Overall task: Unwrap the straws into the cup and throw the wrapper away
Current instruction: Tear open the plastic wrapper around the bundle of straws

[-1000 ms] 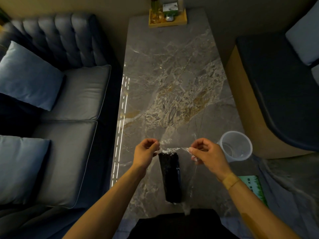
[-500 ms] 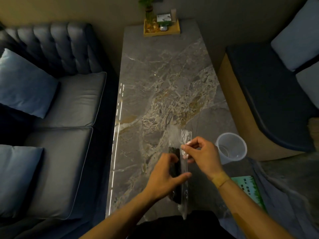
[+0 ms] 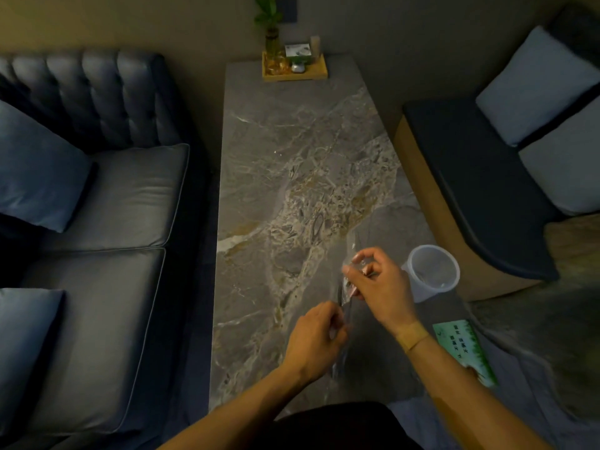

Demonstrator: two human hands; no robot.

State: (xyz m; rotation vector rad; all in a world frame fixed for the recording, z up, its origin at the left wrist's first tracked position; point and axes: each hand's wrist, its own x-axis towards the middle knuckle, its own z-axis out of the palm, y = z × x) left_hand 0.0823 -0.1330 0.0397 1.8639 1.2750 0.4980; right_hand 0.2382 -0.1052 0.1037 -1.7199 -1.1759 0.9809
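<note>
Above the near end of the marble table, both hands hold a pack of dark straws in a clear plastic wrapper. My right hand pinches the wrapper's top edge. Lower down, my left hand is closed around the straw bundle, which it mostly hides. The image is blurred there, so the straws show only as a thin dark strip between the hands. A clear plastic cup stands upright and empty just right of my right hand, near the table's right edge.
A wooden tray with a plant and small items sits at the table's far end. A dark sofa with cushions runs along the left, a bench with pillows along the right. A green card lies at the near right.
Both hands first pulled the wrapper's top apart. My left hand then dropped to grip the straw bundle, and my right hand has shifted right with the wrapper's top, toward the cup.
</note>
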